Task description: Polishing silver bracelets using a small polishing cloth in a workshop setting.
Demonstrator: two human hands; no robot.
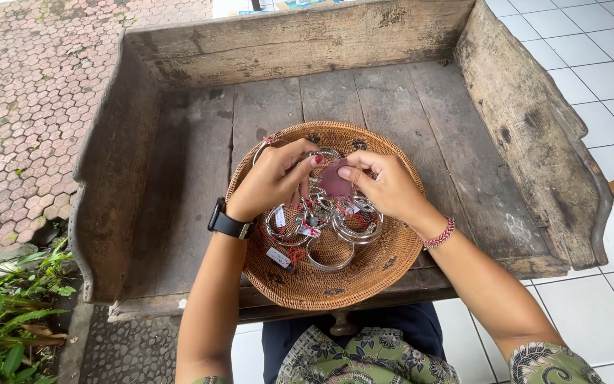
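Observation:
A round woven basket (pixel 364 274) sits on a weathered wooden tray-like bench (pixel 179 185). Inside it lie several silver bangles (pixel 330 254) with small tags and red threads. My left hand (pixel 273 179), with a black watch on the wrist, and my right hand (pixel 385 183), with a red-and-white beaded bracelet on the wrist, meet over the basket. Both pinch a small pink cloth (pixel 335 181) between the fingertips, and a silver bangle seems to sit under the left fingers.
The bench has raised wooden sides at the left, back and right (pixel 527 121). White floor tiles (pixel 591 64) lie to the right, a red hexagon-paved ground (pixel 30 92) to the left, green plants (pixel 1 313) at lower left. A patterned green garment covers my lap.

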